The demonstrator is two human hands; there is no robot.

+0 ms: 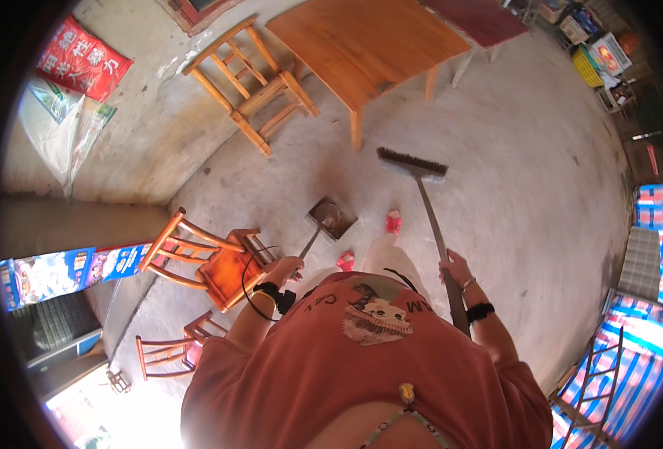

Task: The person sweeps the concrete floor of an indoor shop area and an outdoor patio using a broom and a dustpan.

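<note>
My left hand point(284, 269) is closed around the handle of a long-handled dustpan point(341, 223), whose dark pan rests on the concrete floor just ahead of my feet. Some debris seems to lie in the pan, too blurred to name. In my right hand point(456, 267) is the long shaft of a push broom point(413, 164). Its dark bristle head is beyond and to the right of the dustpan, apart from it, with the bristles facing away from me. Whether the broom head touches the floor I cannot tell.
Ahead stand a wooden table point(365, 45) and a wooden chair point(258, 90) by the wall. A second chair point(224, 275) is close to my left arm, with another chair point(168, 353) behind it. A metal ladder frame point(598, 381) leans at the lower right, by striped sheeting point(637, 348).
</note>
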